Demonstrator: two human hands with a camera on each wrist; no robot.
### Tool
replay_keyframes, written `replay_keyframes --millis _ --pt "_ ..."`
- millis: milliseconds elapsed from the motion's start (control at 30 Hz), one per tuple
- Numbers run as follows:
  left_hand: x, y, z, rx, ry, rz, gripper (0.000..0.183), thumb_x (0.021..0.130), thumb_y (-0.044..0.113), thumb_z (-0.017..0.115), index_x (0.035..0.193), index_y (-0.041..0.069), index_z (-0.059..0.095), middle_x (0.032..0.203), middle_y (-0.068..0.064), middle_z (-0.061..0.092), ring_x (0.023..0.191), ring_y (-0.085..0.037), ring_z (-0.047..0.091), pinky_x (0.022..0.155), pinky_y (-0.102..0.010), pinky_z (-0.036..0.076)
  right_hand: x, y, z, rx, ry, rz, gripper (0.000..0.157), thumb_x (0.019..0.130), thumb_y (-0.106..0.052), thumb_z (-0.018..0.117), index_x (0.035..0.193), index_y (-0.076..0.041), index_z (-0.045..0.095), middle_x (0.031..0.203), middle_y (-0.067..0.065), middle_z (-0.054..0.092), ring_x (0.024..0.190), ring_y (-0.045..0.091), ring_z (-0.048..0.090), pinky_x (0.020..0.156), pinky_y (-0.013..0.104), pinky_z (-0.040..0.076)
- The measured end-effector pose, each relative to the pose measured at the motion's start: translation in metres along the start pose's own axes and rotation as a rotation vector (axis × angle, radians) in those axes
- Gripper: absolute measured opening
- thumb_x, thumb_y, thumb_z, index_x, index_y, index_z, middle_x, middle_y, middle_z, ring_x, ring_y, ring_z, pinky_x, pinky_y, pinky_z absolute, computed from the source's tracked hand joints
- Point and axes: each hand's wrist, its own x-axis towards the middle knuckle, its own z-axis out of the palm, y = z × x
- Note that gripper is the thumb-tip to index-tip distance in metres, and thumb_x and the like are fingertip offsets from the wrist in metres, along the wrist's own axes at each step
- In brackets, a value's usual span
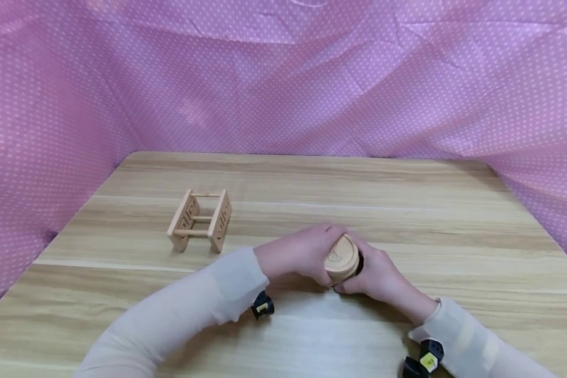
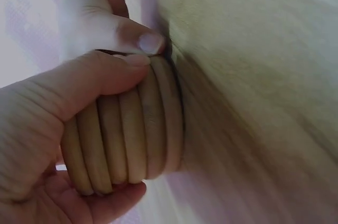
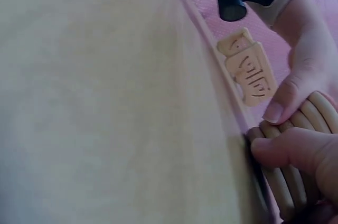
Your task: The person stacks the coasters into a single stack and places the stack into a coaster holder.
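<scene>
A stack of several round wooden coasters [image 1: 342,258] stands on the table in front of me, a line drawing on its top one. My left hand [image 1: 309,253] grips it from the left, and my right hand [image 1: 379,274] holds it from the right. In the left wrist view, the left thumb lies across the edges of the coasters [image 2: 133,134], with fingers curled round the opposite side. Both thumbs press the near side of the stack [image 3: 281,182] in the right wrist view. Most of the right fingers are hidden behind it.
Left of the hands stands a wooden coaster rack [image 1: 220,220] with cut-out side panels joined by rods. A wood-grain table [image 1: 283,181] lies beneath, with a pink dotted cloth [image 1: 274,100] behind and at its sides. Each wrist carries a small black camera [image 1: 263,305].
</scene>
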Motion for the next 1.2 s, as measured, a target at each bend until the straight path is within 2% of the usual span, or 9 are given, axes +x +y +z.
replay_keyframes --millis 133,300,500,600,833,1000,1200 --pt "-0.002 -0.008 0.002 -0.068 0.051 0.047 0.096 0.056 0.017 0.085 0.137 0.01 0.034 0.128 -0.005 0.046 0.112 -0.014 0.046 0.096 -0.025 0.039 0.001 -0.004 -0.002 0.003 0.019 -0.036 0.096 0.05 -0.012 0.085 0.136 -0.016 0.042 0.117 0.01 0.061 0.102 0.021 0.055 0.089 0.039 0.043" --pt "-0.005 -0.017 0.006 -0.112 0.126 0.113 0.094 0.055 0.02 0.086 0.134 0.014 0.036 0.124 -0.002 0.047 0.11 -0.011 0.046 0.096 -0.025 0.039 0.002 -0.011 -0.006 -0.025 0.019 -0.063 0.094 0.048 -0.008 0.084 0.134 -0.015 0.045 0.111 0.009 0.062 0.097 0.021 0.056 0.085 0.038 0.045" --pt "-0.009 -0.024 0.016 -0.193 0.226 0.132 0.096 0.055 0.022 0.087 0.135 0.019 0.035 0.124 0.0 0.047 0.11 -0.012 0.047 0.095 -0.029 0.041 0.001 -0.018 -0.012 -0.058 -0.005 -0.042 0.096 0.048 -0.004 0.081 0.136 -0.013 0.042 0.11 0.011 0.062 0.094 0.021 0.057 0.08 0.037 0.048" --pt "-0.01 -0.029 0.023 -0.238 0.28 0.147 0.094 0.056 0.023 0.087 0.134 0.019 0.036 0.123 0.001 0.047 0.11 -0.011 0.047 0.095 -0.029 0.041 0.001 -0.021 -0.014 -0.092 -0.004 -0.06 0.094 0.049 -0.005 0.08 0.135 -0.013 0.043 0.109 0.011 0.063 0.091 0.02 0.058 0.078 0.036 0.049" --pt "-0.013 -0.037 0.037 -0.366 0.358 0.164 0.098 0.057 0.02 0.086 0.136 0.011 0.03 0.127 -0.004 0.046 0.114 -0.015 0.046 0.099 -0.032 0.038 0.0 -0.025 -0.017 -0.18 0.03 -0.13 0.086 0.052 -0.01 0.079 0.131 -0.005 0.047 0.107 0.016 0.064 0.088 0.022 0.06 0.075 0.038 0.051" --pt "-0.013 -0.044 0.046 -0.494 0.386 0.178 0.097 0.058 0.015 0.086 0.135 0.012 0.026 0.125 -0.005 0.045 0.112 -0.016 0.047 0.097 -0.032 0.04 -0.001 -0.025 -0.017 -0.063 0.017 -0.14 0.083 0.056 -0.006 0.079 0.132 0.002 0.044 0.114 0.02 0.06 0.095 0.026 0.061 0.075 0.033 0.054" --pt "-0.015 -0.048 0.052 -0.586 0.402 0.161 0.098 0.058 0.012 0.085 0.135 0.014 0.024 0.126 -0.006 0.044 0.112 -0.018 0.048 0.098 -0.033 0.039 -0.001 -0.021 -0.014 0.116 -0.004 -0.154 0.085 0.06 -0.003 0.082 0.134 0.006 0.04 0.129 0.024 0.05 0.105 0.034 0.058 0.077 0.025 0.052"
